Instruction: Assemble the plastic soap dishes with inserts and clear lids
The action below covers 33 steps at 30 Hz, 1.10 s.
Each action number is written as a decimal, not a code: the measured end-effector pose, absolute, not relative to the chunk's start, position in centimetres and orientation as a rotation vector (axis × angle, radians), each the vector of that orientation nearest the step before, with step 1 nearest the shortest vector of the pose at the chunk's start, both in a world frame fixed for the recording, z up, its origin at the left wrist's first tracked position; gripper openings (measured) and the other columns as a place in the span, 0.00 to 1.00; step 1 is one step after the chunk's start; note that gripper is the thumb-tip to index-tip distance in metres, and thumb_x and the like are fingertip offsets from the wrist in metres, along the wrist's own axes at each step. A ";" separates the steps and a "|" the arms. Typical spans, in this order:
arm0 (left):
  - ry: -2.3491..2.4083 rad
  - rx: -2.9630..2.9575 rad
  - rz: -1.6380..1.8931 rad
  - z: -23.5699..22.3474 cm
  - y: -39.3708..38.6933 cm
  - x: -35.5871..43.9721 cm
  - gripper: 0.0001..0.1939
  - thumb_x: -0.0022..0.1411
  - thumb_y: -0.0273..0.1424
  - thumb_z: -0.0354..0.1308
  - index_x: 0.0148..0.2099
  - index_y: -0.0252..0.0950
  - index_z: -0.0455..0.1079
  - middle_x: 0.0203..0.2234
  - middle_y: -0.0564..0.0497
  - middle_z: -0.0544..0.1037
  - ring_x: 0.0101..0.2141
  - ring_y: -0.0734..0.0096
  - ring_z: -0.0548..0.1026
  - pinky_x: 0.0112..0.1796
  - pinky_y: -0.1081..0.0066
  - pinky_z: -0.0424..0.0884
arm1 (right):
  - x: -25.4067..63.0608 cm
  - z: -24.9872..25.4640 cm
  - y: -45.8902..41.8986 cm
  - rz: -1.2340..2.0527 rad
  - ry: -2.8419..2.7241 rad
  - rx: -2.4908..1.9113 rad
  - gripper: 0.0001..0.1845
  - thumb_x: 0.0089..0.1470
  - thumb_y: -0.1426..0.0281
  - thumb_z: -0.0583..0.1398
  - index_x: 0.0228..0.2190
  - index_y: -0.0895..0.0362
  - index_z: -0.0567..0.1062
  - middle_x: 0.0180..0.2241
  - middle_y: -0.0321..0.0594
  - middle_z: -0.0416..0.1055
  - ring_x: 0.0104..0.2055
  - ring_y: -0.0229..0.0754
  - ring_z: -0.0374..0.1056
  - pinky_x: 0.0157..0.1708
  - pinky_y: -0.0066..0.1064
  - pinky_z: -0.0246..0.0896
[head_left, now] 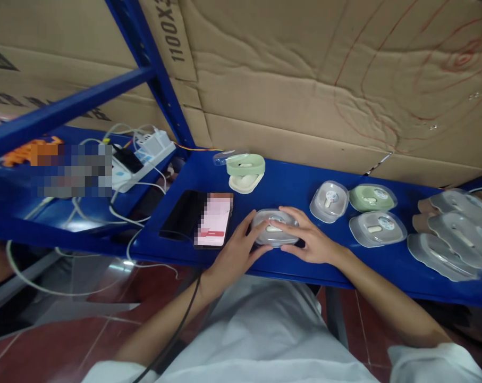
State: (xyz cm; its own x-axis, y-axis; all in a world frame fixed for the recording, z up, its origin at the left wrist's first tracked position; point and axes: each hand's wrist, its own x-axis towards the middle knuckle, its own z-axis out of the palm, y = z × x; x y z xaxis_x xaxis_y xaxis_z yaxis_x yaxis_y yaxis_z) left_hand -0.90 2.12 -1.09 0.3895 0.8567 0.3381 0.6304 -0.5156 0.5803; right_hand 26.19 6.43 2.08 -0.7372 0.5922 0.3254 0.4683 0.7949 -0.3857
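A small case under a clear plastic lid (274, 229) lies on the blue shelf (288, 186) near its front edge. My left hand (236, 252) cups its left side, fingers curled against the lid. My right hand (310, 239) lies over its right side, with fingers pressed on top of the lid. Both hands hold this one case between them.
A phone (214, 219) with a lit screen lies left of the case beside a dark one (180, 215). A green and white open case (245, 171) stands behind. More lidded cases (356, 210) and a stack of clear lids (451, 231) lie right. A power strip (145, 154) with cables sits far left.
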 end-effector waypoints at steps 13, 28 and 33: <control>1.229 2.243 0.876 -0.9 2.3 -0.9 0.31 0.75 0.37 0.60 0.75 0.48 0.56 0.74 0.40 0.59 0.73 0.50 0.62 0.69 0.50 0.65 | 26.1 2.2 6.2 0.231 -2.671 -0.848 0.35 0.69 0.57 0.62 0.73 0.42 0.61 0.78 0.46 0.45 0.78 0.59 0.47 0.73 0.61 0.53; 1.283 2.359 0.921 -0.7 1.9 -0.6 0.32 0.77 0.34 0.54 0.77 0.44 0.50 0.75 0.37 0.54 0.74 0.48 0.58 0.69 0.46 0.64 | 17.6 3.7 15.2 0.010 -2.762 -1.156 0.38 0.65 0.79 0.55 0.74 0.60 0.58 0.75 0.54 0.53 0.78 0.57 0.48 0.75 0.58 0.44; 1.268 2.511 0.935 -0.8 1.8 -0.8 0.26 0.77 0.31 0.53 0.73 0.39 0.58 0.72 0.34 0.61 0.72 0.47 0.62 0.67 0.45 0.68 | 15.3 3.8 15.8 0.115 -2.820 -1.140 0.25 0.69 0.76 0.55 0.64 0.61 0.73 0.63 0.57 0.73 0.66 0.58 0.67 0.66 0.53 0.57</control>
